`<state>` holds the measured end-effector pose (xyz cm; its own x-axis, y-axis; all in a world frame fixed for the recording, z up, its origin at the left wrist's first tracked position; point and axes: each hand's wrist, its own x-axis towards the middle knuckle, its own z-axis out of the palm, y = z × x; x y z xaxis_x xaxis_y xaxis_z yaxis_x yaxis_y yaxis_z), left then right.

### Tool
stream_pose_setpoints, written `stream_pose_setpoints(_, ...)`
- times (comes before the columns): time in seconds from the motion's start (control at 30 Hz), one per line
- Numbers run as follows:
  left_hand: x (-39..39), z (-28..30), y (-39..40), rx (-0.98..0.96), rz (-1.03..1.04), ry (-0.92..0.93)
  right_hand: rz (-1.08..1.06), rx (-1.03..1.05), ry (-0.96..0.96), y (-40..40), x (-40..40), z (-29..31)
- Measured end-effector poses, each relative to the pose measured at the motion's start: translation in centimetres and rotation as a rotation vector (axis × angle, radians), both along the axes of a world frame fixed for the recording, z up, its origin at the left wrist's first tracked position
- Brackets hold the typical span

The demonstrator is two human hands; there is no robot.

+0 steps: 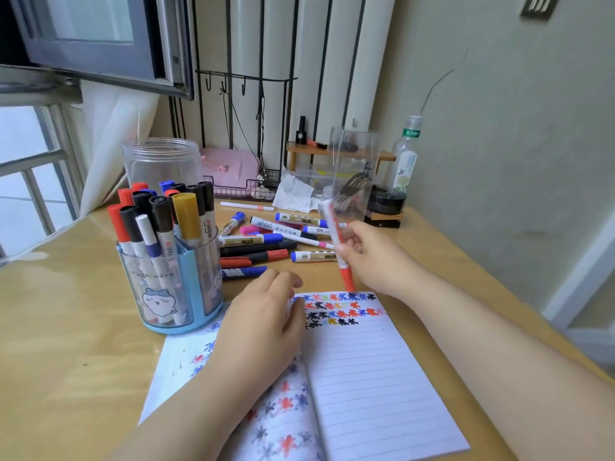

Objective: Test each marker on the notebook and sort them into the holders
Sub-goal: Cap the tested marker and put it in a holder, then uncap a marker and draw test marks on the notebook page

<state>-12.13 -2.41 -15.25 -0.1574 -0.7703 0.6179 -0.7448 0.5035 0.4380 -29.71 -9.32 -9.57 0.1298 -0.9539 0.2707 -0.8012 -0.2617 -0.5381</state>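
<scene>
An open lined notebook lies on the wooden desk, its right page bearing rows of coloured star marks along the top. My left hand rests flat on the notebook's left side, fingers relaxed. My right hand grips a red marker with its red end pointing down just above the page's top edge. A blue cartoon-printed holder at the left is full of upright markers. Behind it stands an empty clear jar. Several loose markers lie in a pile beyond the notebook.
A clear plastic box stands behind the pile, with a bottle and a dark round tin to its right. Crumpled tissue, a wire basket and a small wooden shelf line the back. The wall is close on the right.
</scene>
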Motion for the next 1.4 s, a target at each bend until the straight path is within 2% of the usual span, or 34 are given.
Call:
stream_pose_setpoints(0.13,-0.2,0.4,0.2,-0.002,-0.020,-0.005,0.007,0.213,-0.572,5.2,-0.3,0.1)
stream_pose_setpoints(0.27,-0.7,0.5,0.7,0.005,-0.119,-0.066,0.018,0.370,-0.994,8.4,-0.3,-1.6)
stream_pose_setpoints(0.33,-0.8,0.2,0.8,-0.038,-0.136,-0.141,0.003,0.425,-1.114,9.1,-0.2,-2.0)
stream_pose_setpoints(0.37,-0.8,0.1,0.8,-0.051,-0.133,-0.158,-0.016,0.438,-1.068,9.3,-0.2,-2.2)
stream_pose_setpoints(0.43,-0.6,0.0,0.6,-0.049,-0.123,-0.157,-0.067,0.369,-0.750,9.4,-0.7,-2.6)
stream_pose_setpoints(0.47,-0.5,0.1,0.6,-0.041,-0.115,-0.155,-0.091,0.252,-0.561,9.3,-1.1,-2.9)
stream_pose_setpoints(0.53,-0.4,0.2,0.6,-0.016,-0.115,-0.159,-0.107,-0.172,-0.204,9.0,-2.1,-3.1)
stream_pose_setpoints(0.6,-0.6,0.3,0.7,0.011,-0.144,-0.173,0.004,-0.506,0.080,8.6,-2.6,-3.1)
stream_pose_setpoints(0.67,-0.8,0.3,1.0,-0.003,-0.178,-0.206,0.122,-0.544,0.260,8.2,-2.5,-3.7)
stream_pose_setpoints(0.77,-0.9,0.3,1.4,-0.063,-0.210,-0.256,0.187,-0.518,0.421,8.1,-1.9,-4.3)
stream_pose_setpoints(0.97,-0.8,0.6,1.5,-0.071,-0.252,-0.262,0.270,-0.498,0.489,8.8,-1.5,-4.2)
stream_pose_setpoints(1.13,-0.2,0.8,1.6,-0.020,-0.358,-0.231,0.298,-0.382,0.530,9.8,-1.5,-3.2)
stream_pose_setpoints(1.23,0.0,1.1,1.8,-0.028,-0.416,-0.233,0.370,-0.124,0.377,9.7,-1.9,-2.3)
stream_pose_setpoints(1.4,-0.1,1.0,1.8,0.008,-0.486,-0.229,0.416,0.130,0.126,9.4,-2.8,-2.0)
